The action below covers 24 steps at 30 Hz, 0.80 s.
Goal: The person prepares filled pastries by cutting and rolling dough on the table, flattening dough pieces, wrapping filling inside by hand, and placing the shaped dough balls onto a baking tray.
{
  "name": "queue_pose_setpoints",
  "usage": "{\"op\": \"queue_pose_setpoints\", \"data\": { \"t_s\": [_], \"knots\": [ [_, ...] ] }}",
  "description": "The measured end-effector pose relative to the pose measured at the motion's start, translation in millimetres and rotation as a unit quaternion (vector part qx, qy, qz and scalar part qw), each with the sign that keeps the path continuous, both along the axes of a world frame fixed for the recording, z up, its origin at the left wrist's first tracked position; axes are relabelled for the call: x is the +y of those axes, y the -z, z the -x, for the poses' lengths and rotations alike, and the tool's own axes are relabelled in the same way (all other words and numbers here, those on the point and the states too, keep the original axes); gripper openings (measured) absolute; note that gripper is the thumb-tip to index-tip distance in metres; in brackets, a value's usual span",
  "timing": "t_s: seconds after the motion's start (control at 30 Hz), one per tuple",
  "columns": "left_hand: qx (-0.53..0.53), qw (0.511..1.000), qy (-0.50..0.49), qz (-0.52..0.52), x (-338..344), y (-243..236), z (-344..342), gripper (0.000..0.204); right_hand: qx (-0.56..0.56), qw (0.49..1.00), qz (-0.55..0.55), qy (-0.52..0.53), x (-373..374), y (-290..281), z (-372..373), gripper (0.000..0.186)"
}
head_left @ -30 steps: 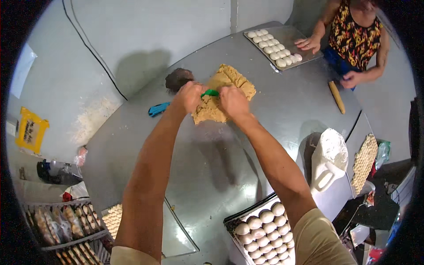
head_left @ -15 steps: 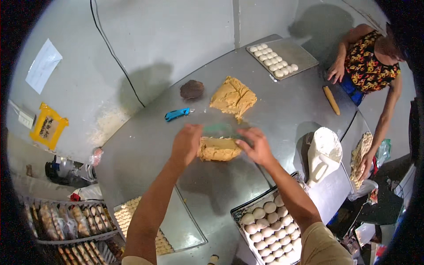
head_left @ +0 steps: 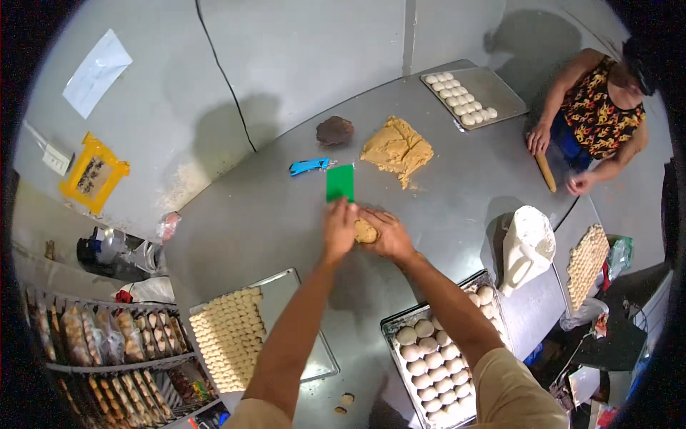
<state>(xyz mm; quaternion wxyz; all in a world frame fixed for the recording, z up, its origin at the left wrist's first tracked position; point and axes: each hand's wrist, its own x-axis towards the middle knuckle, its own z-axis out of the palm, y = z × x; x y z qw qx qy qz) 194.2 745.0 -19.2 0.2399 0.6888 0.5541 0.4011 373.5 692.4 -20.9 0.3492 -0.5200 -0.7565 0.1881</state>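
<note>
In the middle of the metal table, my left hand (head_left: 339, 230) is closed on the lower end of a flat green scraper (head_left: 340, 181), which sticks out beyond its fingertips. My right hand (head_left: 386, 233) is cupped over a small lump of tan dough (head_left: 366, 231), its fingers wrapped round the far side. Both hands touch or nearly touch, and they hide much of the lump. Farther off lies a larger rough slab of tan dough (head_left: 397, 150). A blue-handled folding tool (head_left: 309, 166) and a dark brown lump (head_left: 334, 131) lie left of the slab.
Close by on the left is a tray (head_left: 325, 352) of small dough pieces; on the right, a tray (head_left: 386, 327) of round balls. A white jug (head_left: 529, 247) of flour stands beyond. At far right, a co-worker's hand (head_left: 539, 139) touches a brown roll (head_left: 546, 173) near another tray (head_left: 500, 89).
My hands have come together and squeezed the wider dough piece into a smaller lump. The green scraper now points away from me. The co-worker's hand has left the egg tray.
</note>
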Motion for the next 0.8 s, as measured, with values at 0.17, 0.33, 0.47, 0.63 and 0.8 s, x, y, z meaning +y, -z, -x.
{"op": "queue_pose_setpoints", "data": {
  "t_s": [0.17,0.33,0.47,0.63,0.8],
  "knots": [
    [-0.033,0.992,0.022,0.116,-31,11,16,0.06,0.081,0.996,0.039,0.02,-28,-22,27,0.073],
    [-0.112,0.895,0.164,0.399,-127,-74,99,0.072,0.139,0.899,0.411,-0.052,-108,-87,42,0.074],
    [-0.309,0.839,0.054,0.444,-311,-99,193,0.064,0.243,0.808,0.524,-0.117,-216,-129,132,0.077],
    [-0.39,0.767,-0.117,0.496,-576,-121,280,0.054,0.187,0.81,0.525,-0.183,-454,-94,246,0.058],
    [-0.145,0.902,-0.192,0.359,-696,-101,298,0.045,0.067,0.904,0.366,-0.208,-545,-117,320,0.055]
  ]
}}
